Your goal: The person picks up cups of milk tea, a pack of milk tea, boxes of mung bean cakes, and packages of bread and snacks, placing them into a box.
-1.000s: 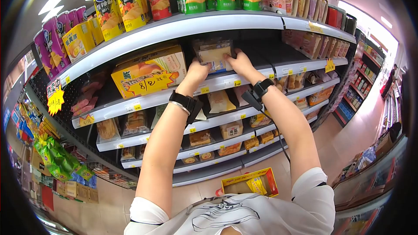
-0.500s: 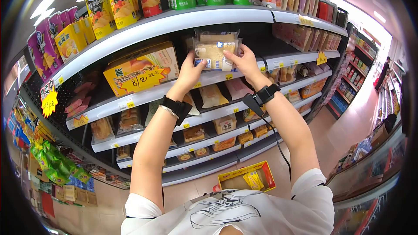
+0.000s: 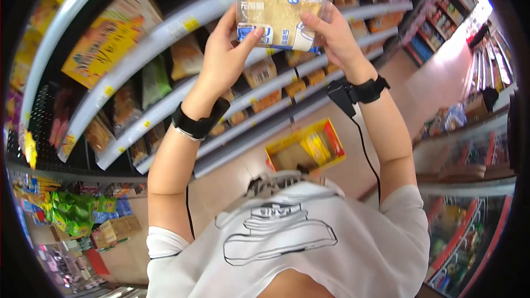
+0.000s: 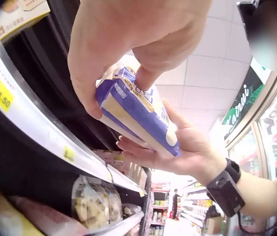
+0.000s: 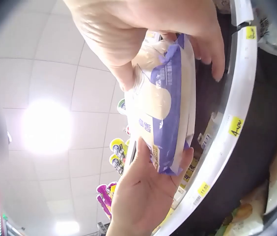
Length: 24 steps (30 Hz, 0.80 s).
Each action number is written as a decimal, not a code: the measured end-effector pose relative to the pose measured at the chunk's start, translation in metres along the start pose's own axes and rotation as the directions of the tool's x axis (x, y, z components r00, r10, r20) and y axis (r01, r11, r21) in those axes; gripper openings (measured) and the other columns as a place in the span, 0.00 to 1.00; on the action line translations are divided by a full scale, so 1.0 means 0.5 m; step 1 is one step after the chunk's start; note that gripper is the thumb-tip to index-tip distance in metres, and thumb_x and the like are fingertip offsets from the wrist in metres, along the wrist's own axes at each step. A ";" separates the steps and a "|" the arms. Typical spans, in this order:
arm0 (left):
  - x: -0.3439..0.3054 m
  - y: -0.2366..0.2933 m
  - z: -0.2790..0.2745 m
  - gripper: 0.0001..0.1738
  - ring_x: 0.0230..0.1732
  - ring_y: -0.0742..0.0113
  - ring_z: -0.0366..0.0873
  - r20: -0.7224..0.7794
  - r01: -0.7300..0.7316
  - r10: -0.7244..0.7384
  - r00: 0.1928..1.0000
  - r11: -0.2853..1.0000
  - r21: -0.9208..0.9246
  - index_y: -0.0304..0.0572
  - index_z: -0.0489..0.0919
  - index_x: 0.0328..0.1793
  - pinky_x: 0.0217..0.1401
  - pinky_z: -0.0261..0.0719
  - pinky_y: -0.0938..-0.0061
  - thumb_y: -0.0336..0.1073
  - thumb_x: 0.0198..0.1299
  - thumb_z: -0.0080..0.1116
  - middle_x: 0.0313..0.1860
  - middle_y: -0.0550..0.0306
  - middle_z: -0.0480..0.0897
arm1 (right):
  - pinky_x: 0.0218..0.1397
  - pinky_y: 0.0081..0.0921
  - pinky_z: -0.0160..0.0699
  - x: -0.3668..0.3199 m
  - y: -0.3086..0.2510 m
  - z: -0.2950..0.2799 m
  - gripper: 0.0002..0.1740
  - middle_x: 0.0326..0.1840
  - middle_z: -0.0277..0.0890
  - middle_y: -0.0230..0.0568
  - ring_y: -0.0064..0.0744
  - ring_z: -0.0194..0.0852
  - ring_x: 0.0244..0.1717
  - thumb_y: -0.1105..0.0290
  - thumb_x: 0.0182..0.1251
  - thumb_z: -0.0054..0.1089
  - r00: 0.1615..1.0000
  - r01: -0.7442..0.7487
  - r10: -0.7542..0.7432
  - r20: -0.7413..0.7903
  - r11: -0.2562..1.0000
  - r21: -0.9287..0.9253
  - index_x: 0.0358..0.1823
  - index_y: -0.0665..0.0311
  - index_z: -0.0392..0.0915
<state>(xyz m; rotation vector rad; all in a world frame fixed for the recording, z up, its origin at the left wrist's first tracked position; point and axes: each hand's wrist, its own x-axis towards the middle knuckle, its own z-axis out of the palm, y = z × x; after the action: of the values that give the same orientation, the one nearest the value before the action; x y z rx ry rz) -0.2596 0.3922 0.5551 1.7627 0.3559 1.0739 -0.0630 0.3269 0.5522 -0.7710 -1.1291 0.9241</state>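
Observation:
Two clear-and-blue packs of sliced bread (image 3: pixel 279 16), one overlapping the other, are up in front of the shelves in the head view. My left hand (image 3: pixel 225 58) grips their left side, thumb lying across the printed front near the lower corner. On the opposite side my right hand (image 3: pixel 339 38) holds them, thumb pressed on the front face. The left wrist view shows the blue lower edge of the packs (image 4: pixel 136 110) tilted between both hands. From the right wrist, the packs (image 5: pixel 165 108) appear on edge, with some right-hand fingers behind them.
Shelf edges with price tags (image 4: pixel 2 96) run close beside the hands. A yellow sale sign (image 3: pixel 102 44) fronts a carton on the left. On the floor below sits a yellow-red box (image 3: pixel 282 157) with yellow packets (image 3: pixel 314 148) inside. Green bags (image 3: pixel 72 212) hang at lower left.
Both hands have drawn the bread packs out of the shelf and toward the body, raising their front into view. The head view has tilted down and turned.

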 end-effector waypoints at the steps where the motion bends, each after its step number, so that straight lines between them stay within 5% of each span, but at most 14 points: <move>1: -0.027 -0.004 0.018 0.32 0.54 0.71 0.70 0.012 0.030 -0.031 0.999 0.994 0.104 0.33 0.58 0.67 0.50 0.75 0.78 0.31 0.58 0.57 0.54 0.52 0.73 | 0.39 0.23 0.80 -0.038 0.028 -0.022 0.24 0.45 0.75 0.36 0.22 0.76 0.42 0.67 0.57 0.64 0.995 -0.099 0.100 -0.013 0.994 0.034 0.52 0.66 0.66; 4: -0.117 -0.065 0.066 0.31 0.54 0.71 0.70 0.130 0.327 -0.324 0.937 0.945 -0.004 0.32 0.60 0.66 0.51 0.74 0.78 0.32 0.57 0.58 0.54 0.51 0.73 | 0.43 0.24 0.79 -0.143 0.101 -0.079 0.25 0.50 0.73 0.39 0.24 0.75 0.46 0.70 0.58 0.62 0.944 -0.316 0.326 -0.043 0.935 0.160 0.56 0.67 0.65; 5: -0.149 -0.123 0.073 0.32 0.54 0.70 0.69 0.173 0.187 -0.213 0.962 0.970 0.155 0.33 0.60 0.66 0.55 0.71 0.76 0.33 0.57 0.59 0.55 0.51 0.72 | 0.48 0.26 0.77 -0.180 0.138 -0.108 0.26 0.52 0.72 0.41 0.26 0.73 0.49 0.72 0.58 0.61 0.912 -0.397 0.410 -0.025 0.895 0.202 0.57 0.68 0.64; 6: -0.178 -0.130 0.092 0.33 0.54 0.70 0.70 0.251 0.378 -0.355 0.901 0.925 -0.048 0.35 0.59 0.67 0.58 0.69 0.74 0.35 0.58 0.58 0.56 0.52 0.72 | 0.54 0.28 0.74 -0.222 0.182 -0.136 0.26 0.53 0.71 0.41 0.28 0.72 0.52 0.73 0.58 0.60 0.878 -0.447 0.473 -0.069 0.863 0.237 0.58 0.68 0.63; 11: -0.327 -0.285 0.114 0.35 0.59 0.68 0.66 0.560 0.659 -0.570 0.601 0.750 0.057 0.36 0.55 0.71 0.62 0.64 0.73 0.43 0.62 0.53 0.62 0.55 0.67 | 0.57 0.30 0.72 -0.404 0.280 -0.188 0.26 0.54 0.71 0.42 0.32 0.71 0.54 0.74 0.59 0.58 0.689 -0.675 0.725 0.008 0.637 0.372 0.59 0.69 0.62; 12: -0.340 -0.270 0.112 0.35 0.58 0.68 0.67 0.556 0.696 -0.606 0.569 0.715 0.067 0.37 0.57 0.70 0.61 0.65 0.74 0.44 0.62 0.54 0.61 0.52 0.69 | 0.57 0.30 0.72 -0.432 0.308 -0.204 0.26 0.54 0.71 0.42 0.32 0.71 0.54 0.74 0.59 0.58 0.682 -0.680 0.731 0.010 0.629 0.376 0.59 0.69 0.62; 14: -0.386 -0.317 0.081 0.32 0.56 0.66 0.69 0.497 0.686 -0.762 0.415 0.621 0.378 0.37 0.61 0.68 0.59 0.66 0.74 0.44 0.61 0.55 0.59 0.49 0.71 | 0.52 0.32 0.76 -0.493 0.378 -0.248 0.27 0.52 0.72 0.43 0.33 0.73 0.53 0.74 0.56 0.61 0.558 -0.794 0.830 -0.026 0.542 0.276 0.57 0.68 0.63; 18: -0.457 -0.327 0.021 0.29 0.55 0.66 0.71 0.363 0.758 -0.810 0.460 0.571 0.314 0.37 0.65 0.65 0.58 0.68 0.74 0.42 0.60 0.56 0.54 0.48 0.74 | 0.45 0.33 0.80 -0.552 0.444 -0.254 0.29 0.50 0.72 0.44 0.33 0.75 0.49 0.74 0.52 0.66 0.378 -0.852 0.906 -0.192 0.421 0.310 0.56 0.69 0.63; 20: -0.517 -0.348 -0.022 0.27 0.54 0.66 0.72 0.198 0.802 -0.871 0.450 0.492 0.339 0.37 0.67 0.62 0.57 0.69 0.74 0.41 0.60 0.56 0.52 0.50 0.75 | 0.41 0.33 0.81 -0.556 0.469 -0.246 0.28 0.48 0.74 0.44 0.34 0.78 0.44 0.73 0.50 0.67 0.256 -0.936 0.913 -0.318 0.316 0.154 0.53 0.69 0.65; 22: -0.560 -0.335 -0.052 0.26 0.51 0.65 0.73 0.145 0.813 -0.885 0.442 0.463 0.353 0.37 0.68 0.61 0.55 0.71 0.74 0.41 0.59 0.57 0.50 0.49 0.76 | 0.28 0.26 0.77 -0.615 0.589 -0.275 0.30 0.34 0.78 0.41 0.31 0.79 0.32 0.69 0.43 0.72 0.310 -0.936 0.911 -0.273 0.343 0.079 0.48 0.69 0.69; 24: -0.615 -0.331 -0.082 0.25 0.48 0.64 0.75 0.059 0.854 -0.912 0.405 0.401 0.331 0.37 0.69 0.60 0.52 0.72 0.73 0.41 0.59 0.57 0.47 0.49 0.77 | 0.31 0.28 0.80 -0.629 0.669 -0.277 0.31 0.40 0.77 0.42 0.31 0.79 0.35 0.71 0.45 0.72 0.179 -0.981 0.932 -0.314 0.143 -0.133 0.52 0.66 0.67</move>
<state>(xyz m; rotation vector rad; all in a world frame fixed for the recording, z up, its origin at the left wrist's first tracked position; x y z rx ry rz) -0.4269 0.2898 0.2634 1.4972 1.1885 -0.0034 -0.0499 0.1784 0.0966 -1.9615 -0.4673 1.7461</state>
